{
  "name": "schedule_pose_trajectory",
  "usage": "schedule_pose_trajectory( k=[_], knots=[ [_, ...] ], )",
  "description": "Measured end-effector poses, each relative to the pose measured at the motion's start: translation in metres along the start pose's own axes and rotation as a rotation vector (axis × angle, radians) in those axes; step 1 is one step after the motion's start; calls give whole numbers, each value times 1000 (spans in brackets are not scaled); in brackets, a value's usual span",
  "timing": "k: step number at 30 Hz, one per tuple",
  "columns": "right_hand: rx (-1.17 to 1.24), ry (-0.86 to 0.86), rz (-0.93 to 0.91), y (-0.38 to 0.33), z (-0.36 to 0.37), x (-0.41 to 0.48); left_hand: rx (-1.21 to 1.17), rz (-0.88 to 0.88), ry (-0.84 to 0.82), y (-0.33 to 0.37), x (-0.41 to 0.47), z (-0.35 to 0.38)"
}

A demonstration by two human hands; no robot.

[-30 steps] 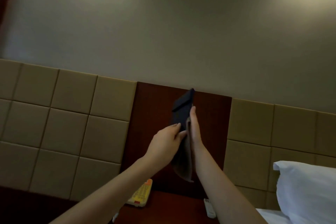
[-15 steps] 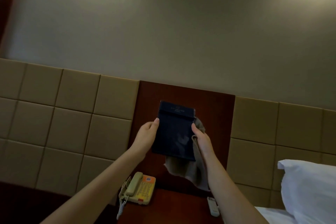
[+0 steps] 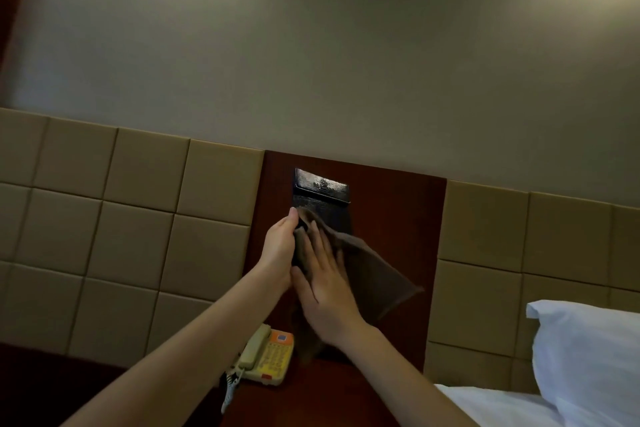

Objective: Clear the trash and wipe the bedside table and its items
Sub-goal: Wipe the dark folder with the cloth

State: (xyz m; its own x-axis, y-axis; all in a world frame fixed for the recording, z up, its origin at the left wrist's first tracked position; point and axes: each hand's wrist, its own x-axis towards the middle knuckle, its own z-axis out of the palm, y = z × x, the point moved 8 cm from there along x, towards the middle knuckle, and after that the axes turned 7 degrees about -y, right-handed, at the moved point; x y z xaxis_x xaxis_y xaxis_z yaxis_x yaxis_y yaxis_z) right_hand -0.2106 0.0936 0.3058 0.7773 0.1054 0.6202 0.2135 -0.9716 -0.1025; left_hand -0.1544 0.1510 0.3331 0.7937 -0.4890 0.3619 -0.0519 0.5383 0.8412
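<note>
A dark rectangular folder [image 3: 322, 194] is held up in front of the wooden wall panel, its glossy face towards me. My left hand [image 3: 278, 250] grips its left edge, thumb on the front. My right hand [image 3: 325, 291] lies flat, fingers straight, pressing a brown cloth [image 3: 374, 270] against the folder's lower face. The cloth hangs out to the right and below the hand. The bedside table [image 3: 311, 395] shows at the bottom, dark red wood.
A beige telephone [image 3: 265, 355] with an orange keypad stands on the table, its coiled cord hanging at the left. A white pillow [image 3: 588, 364] and sheet lie at the right. Padded beige panels [image 3: 121, 236] flank the wooden panel [image 3: 398, 218].
The folder turned from edge-on to face-on. My right hand came from behind its right edge to the front and now presses the cloth flat on its face.
</note>
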Motion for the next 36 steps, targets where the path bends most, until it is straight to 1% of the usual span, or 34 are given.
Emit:
schedule_pose_trajectory(
  k=[3, 5, 8, 11, 14, 18, 21, 25, 27, 29, 33, 34, 36],
  knots=[
    [181, -16, -24, 4, -5, 8, -43, -15, -45, 0, -2, -6],
    [293, 75, 54, 31, -24, 15, -43, -13, -97, -3, -4, -3],
    [254, 211, 177, 70, -56, 13, -4, 9, -180, -7, -11, 10],
    [167, 314, 198, 84, -85, 12, 0, -10, -232, -15, -14, 20],
    [105, 366, 205, 81, -109, 20, -1, -36, -253, -21, -16, 24],
    [-20, 328, 243, 70, -119, 29, -16, -19, -296, -20, -16, 31],
    [-97, 305, 139, 43, -107, 31, 2, -28, -302, -19, -16, 37],
    [-106, 176, -39, 5, -78, 37, -28, -34, -276, -20, -13, 36],
    [-83, 122, -67, 3, -76, 41, -33, -28, -248, -20, -11, 32],
    [-37, 91, -14, 19, -82, 44, -44, -33, -237, -21, -10, 30],
    [-19, 132, 186, 68, -100, 36, -81, -6, -226, -21, -8, 30],
    [2, 139, 218, 75, -99, 32, -94, -8, -227, -21, -7, 29],
    [24, 138, 224, 72, -89, 24, -126, -13, -207, -22, -5, 26]
  ],
)
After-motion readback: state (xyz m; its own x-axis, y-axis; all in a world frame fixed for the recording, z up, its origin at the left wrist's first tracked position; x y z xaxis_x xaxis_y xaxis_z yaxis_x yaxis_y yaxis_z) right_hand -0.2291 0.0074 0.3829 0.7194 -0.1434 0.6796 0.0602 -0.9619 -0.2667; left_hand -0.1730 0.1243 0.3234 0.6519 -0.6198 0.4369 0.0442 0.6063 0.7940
